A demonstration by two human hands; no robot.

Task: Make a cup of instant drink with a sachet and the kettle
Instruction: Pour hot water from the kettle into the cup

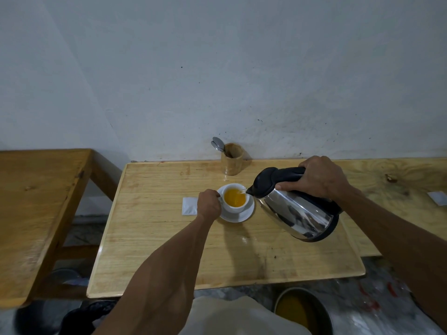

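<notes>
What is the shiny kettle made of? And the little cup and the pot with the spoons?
The kettle looks like polished steel, since its body mirrors the room; its handle and lid look like black plastic. The cup seems glazed white ceramic, smooth and glossy. The spoon holder looks like wood or bamboo, tan and matte.

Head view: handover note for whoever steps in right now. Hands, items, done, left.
Right hand: grip closed on the kettle handle, kettle tilted, spout over the cup, water streaming in.
Left hand: at the cup's handle, steadying it on its saucer.
Cup holds orange liquid, well filled.
White sachet lies flat on the table, left of the left hand.
Spoons stand in the wooden holder by the wall.
Done: powder in, pour under way.
Left: stop pouring, put the kettle down, probably stir.
</notes>
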